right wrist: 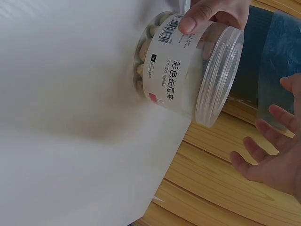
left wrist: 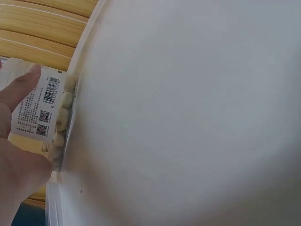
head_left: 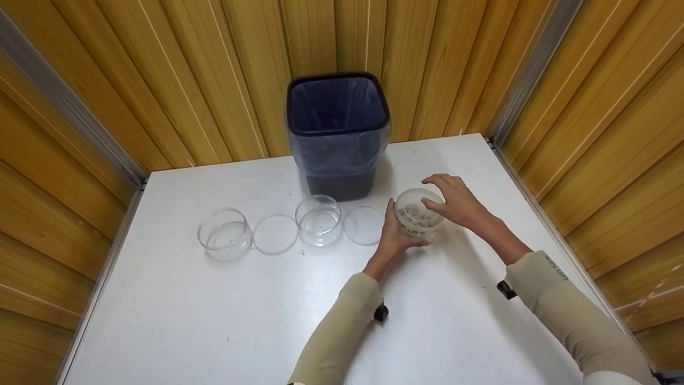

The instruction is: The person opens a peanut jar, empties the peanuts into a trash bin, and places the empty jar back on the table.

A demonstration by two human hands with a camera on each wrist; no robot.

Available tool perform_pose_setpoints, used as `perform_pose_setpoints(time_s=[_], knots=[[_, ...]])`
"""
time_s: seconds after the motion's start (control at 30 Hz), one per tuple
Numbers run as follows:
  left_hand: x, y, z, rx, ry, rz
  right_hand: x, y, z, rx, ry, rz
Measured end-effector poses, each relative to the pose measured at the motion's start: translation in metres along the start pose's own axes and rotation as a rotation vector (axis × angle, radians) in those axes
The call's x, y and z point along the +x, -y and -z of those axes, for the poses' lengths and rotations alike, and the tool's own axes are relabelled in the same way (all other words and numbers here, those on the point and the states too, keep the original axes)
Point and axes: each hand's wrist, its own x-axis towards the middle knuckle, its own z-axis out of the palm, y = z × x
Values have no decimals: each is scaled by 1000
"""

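Observation:
A clear plastic jar (head_left: 416, 220) stands on the right half of the white table. Pale, roundish lumps fill its lower part; their exact kind is unclear. A white printed label (right wrist: 164, 70) with a barcode wraps its side, and a clear ridged lid (right wrist: 220, 77) appears to sit on top. My left hand (head_left: 394, 235) grips the jar from its left side, thumb at the front. Beside the jar's top, my right hand (head_left: 457, 202) hovers with fingers spread and loosely bent. In the right wrist view a gap shows between those fingers (right wrist: 256, 150) and the lid.
Left of the jar lie a clear lid (head_left: 364, 225), an open clear jar (head_left: 319, 222), another lid (head_left: 275, 235) and a second open jar (head_left: 224, 235). A bin (head_left: 342, 184) lined with a blue bag stands behind. Wood-patterned panels (head_left: 240, 80) enclose the table.

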Motion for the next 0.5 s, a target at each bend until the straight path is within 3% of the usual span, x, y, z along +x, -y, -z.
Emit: perform_pose_setpoints(time_s=[0.23,0.5], knots=[[0,3,-6,-33,-43,-48,3,0,-4,2,-6,9],[1,4,-9,177,-113,10,6,4,-4,12,-3,8]])
